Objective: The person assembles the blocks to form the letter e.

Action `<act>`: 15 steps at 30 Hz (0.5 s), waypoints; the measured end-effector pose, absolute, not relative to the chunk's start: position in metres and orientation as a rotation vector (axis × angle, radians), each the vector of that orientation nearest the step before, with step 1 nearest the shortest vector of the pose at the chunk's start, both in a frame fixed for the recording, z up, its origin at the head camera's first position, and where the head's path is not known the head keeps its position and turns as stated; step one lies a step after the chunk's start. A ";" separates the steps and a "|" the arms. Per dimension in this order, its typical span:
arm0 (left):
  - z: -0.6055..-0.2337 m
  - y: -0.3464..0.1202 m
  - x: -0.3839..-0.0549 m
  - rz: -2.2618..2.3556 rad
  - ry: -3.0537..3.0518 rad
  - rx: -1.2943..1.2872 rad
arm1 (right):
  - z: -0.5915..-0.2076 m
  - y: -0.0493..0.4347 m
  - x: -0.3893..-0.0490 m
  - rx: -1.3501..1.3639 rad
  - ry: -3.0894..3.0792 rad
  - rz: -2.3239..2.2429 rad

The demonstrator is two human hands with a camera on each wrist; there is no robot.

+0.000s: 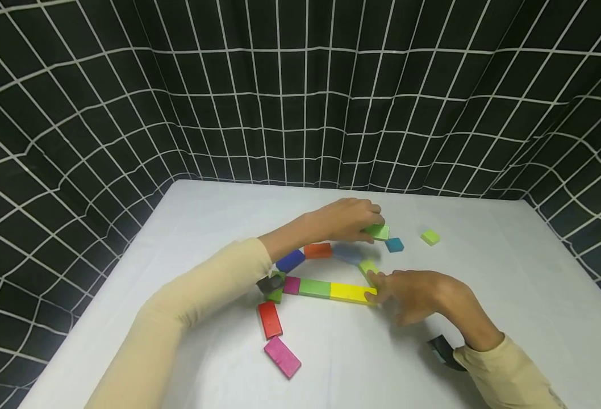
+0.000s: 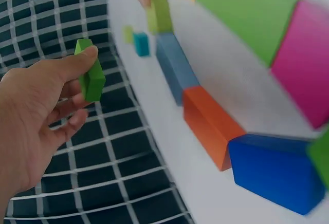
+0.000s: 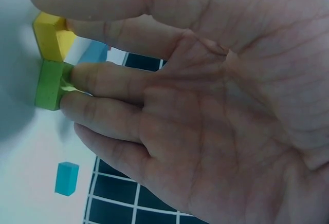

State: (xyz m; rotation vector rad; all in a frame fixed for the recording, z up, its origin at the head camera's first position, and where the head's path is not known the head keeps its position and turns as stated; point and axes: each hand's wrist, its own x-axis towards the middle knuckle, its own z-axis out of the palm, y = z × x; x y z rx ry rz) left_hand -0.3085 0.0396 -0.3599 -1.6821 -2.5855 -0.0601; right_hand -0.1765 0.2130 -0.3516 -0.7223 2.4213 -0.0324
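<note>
My left hand (image 1: 349,218) pinches a green block (image 2: 93,77) between thumb and fingers, held at the back of the table beyond the other blocks. My right hand (image 1: 418,292) has its fingers extended; their tips touch the end of a yellow block (image 1: 349,292) and a lime-green block (image 1: 367,268) beside it. The yellow block ends a straight row with a light green block (image 1: 314,288) and a magenta block (image 1: 292,285). Behind that row, a grey-blue block (image 1: 347,253), an orange block (image 1: 318,250) and a dark blue block (image 1: 290,261) form a curve.
A darker green block (image 1: 276,287) sits at the row's left end, partly hidden by the left wrist gear. A red block (image 1: 270,320) and a pink block (image 1: 282,357) trail nearer. A small teal block (image 1: 395,245) and a small lime block (image 1: 430,237) lie back right.
</note>
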 end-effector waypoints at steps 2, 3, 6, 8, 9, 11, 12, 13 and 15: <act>-0.354 0.027 -0.290 -0.096 -2.569 -1.706 | -0.353 0.214 -0.177 -0.728 2.419 -0.040; -0.351 0.020 -0.280 -0.117 -2.563 -1.718 | -0.353 0.214 -0.177 -0.736 2.419 -0.040; -0.344 -0.001 -0.253 -0.183 -2.524 -1.756 | -0.353 0.216 -0.177 -0.753 2.416 -0.046; -0.343 -0.015 -0.235 -0.213 -2.500 -1.780 | -0.353 0.216 -0.177 -0.762 2.417 -0.047; -0.343 -0.023 -0.227 -0.228 -2.490 -1.795 | -0.353 0.216 -0.177 -0.766 2.418 -0.045; -0.346 -0.037 -0.211 -0.245 -2.478 -1.824 | -0.353 0.215 -0.177 -0.755 2.418 -0.037; -0.348 -0.044 -0.203 -0.246 -2.478 -1.837 | -0.353 0.215 -0.178 -0.748 2.417 -0.034; -0.351 -0.050 -0.196 -0.254 -2.482 -1.850 | -0.352 0.215 -0.178 -0.741 2.417 -0.032; -0.357 -0.060 -0.183 -0.265 -2.489 -1.878 | -0.352 0.214 -0.179 -0.728 2.417 -0.027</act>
